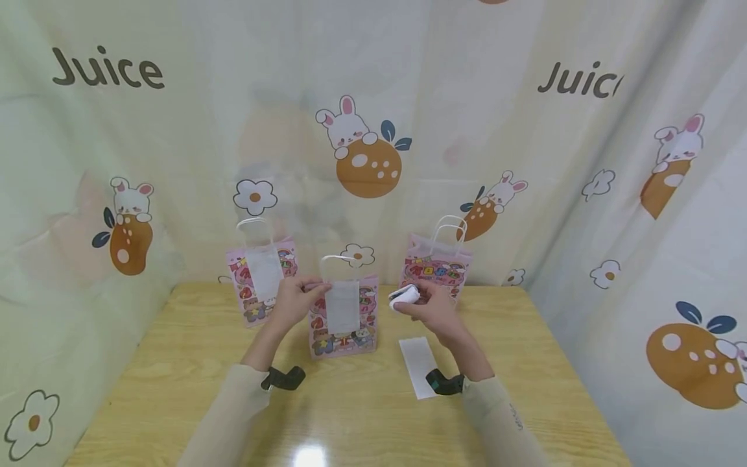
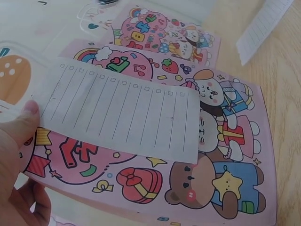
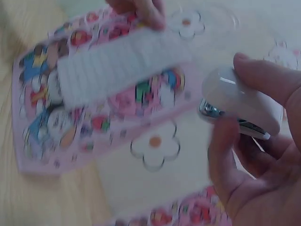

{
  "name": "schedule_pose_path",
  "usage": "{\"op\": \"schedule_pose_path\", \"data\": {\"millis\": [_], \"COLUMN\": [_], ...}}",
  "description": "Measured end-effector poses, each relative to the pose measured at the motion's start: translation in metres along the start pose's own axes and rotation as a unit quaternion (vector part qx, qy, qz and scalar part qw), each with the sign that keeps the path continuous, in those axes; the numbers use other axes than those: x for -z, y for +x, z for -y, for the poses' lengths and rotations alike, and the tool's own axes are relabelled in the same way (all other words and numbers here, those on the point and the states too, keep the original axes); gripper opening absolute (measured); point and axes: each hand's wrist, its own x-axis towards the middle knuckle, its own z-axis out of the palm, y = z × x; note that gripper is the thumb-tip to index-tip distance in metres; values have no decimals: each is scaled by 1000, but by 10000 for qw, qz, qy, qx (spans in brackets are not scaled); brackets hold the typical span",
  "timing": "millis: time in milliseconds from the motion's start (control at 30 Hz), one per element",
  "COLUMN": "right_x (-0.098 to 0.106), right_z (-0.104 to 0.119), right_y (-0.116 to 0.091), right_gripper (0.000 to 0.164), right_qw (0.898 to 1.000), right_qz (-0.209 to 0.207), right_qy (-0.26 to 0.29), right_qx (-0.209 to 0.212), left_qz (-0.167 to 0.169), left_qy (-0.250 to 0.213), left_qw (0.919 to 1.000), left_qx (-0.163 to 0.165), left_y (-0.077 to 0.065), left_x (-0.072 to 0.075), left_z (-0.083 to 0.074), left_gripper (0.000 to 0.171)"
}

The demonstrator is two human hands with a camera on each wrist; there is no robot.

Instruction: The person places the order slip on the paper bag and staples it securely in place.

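Observation:
A pink cartoon-printed paper bag (image 1: 367, 318) with white handles stands in the middle of the table. Against its front lies a white lined paper slip (image 1: 342, 308), which shows a row of small checkboxes in the left wrist view. My left hand (image 1: 294, 297) pinches the bag's upper left edge, with the thumb at the slip's top corner and curled fingers behind. To the bag's right, my right hand (image 1: 434, 308) holds a small white stapler (image 3: 244, 101) between thumb and fingers. The stapler is apart from the bag.
Behind on the left stands a similar bag (image 1: 240, 279) with a white slip (image 1: 264, 275) on its front. Another pink bag (image 1: 438, 266) stands behind my right hand. A loose paper slip (image 1: 419, 363) lies on the wooden table (image 1: 350, 408). A printed curtain (image 1: 455, 130) hangs behind.

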Motion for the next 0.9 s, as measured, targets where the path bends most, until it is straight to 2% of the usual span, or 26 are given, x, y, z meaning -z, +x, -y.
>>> {"op": "schedule_pose_path", "data": {"millis": [200,367,500,633,767,900], "right_x": [-35,-60,-76,-86,-91,-95], "right_z": [23,33,37,40,44,47], "right_y": [12,24,35,42,45,49], "right_gripper": [46,49,51,52,51,52], "right_qw": [9967,9915,9880,9814,9684,9518], "right_qz": [719,1060,975,720,547,485], "right_qy": [-148,-276,-502,-1007,-1791,-2560], "right_qx": [333,700,1085,1470,1649,1617], "left_qz": [32,-25,-108,-114,-71,-112], "left_qy": [83,145,240,292,367,381], "left_qw": [10000,9999,9995,9989,9981,9974], "left_qx": [9,-66,-199,-356,-495,-595], "left_y": [-1,1,2,1,1,-3], "left_x": [0,0,0,-1,-2,-3], "left_z": [0,-1,-2,-1,1,3], "left_gripper": [16,17,16,16,17,19]}}
